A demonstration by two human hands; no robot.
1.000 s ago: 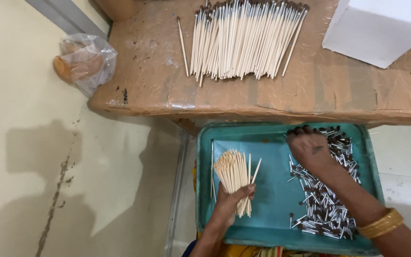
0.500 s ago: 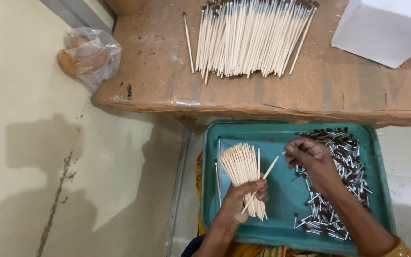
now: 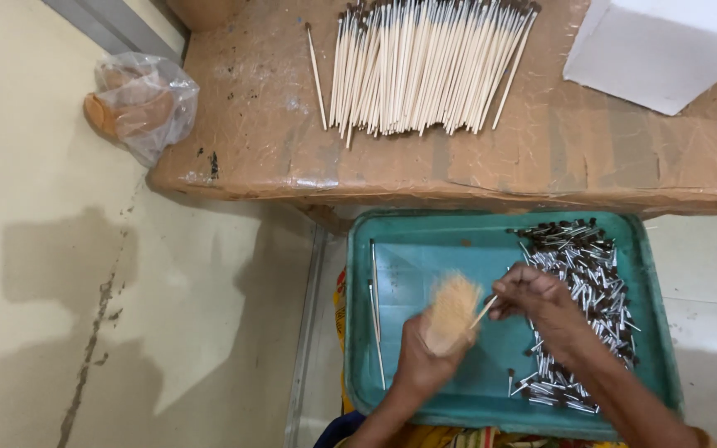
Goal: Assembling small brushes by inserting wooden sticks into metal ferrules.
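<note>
L hand (image 3: 425, 361) fisted, R hand (image 3: 533, 294) pinching, fingertips near touching

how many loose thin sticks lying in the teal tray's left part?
2: both loose sticks lie lengthwise near the teal tray's left wall, beside the left hand. The blurred bundle may hide more.

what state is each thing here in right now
left hand: gripping a blurred bundle of sticks
right hand: pinching one thin stick beside the bundle
teal tray: holding a heap of metal ferrules
finished sticks: lying in a row on the table
plastic bag: crumpled on the floor
</note>
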